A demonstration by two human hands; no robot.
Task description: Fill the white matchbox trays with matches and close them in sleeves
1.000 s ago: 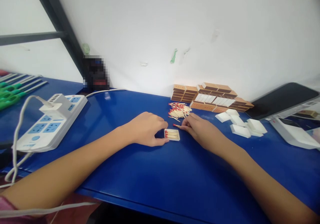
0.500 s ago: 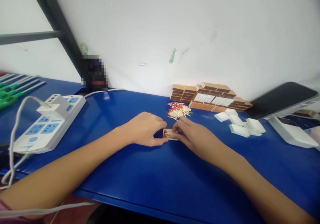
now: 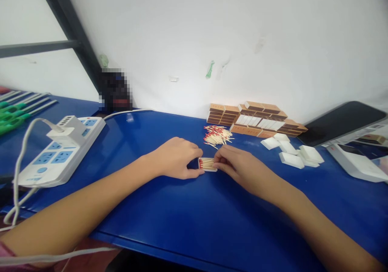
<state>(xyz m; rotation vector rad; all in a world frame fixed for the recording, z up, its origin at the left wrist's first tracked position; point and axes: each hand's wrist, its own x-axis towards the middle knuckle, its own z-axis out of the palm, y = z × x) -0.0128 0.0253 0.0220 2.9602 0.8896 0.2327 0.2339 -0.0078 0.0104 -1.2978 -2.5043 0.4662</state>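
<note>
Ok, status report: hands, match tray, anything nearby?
Left hand brackets match tray, left end. Right hand at right end, grip unclear. Matches inside, red heads left. Loose match pile beyond.

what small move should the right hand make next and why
Probably have the right hand nudge the matches level in the small tray: the sticks look slightly fanned, that hand is at their plain ends, and the left hand braces the tray's other end.
</note>
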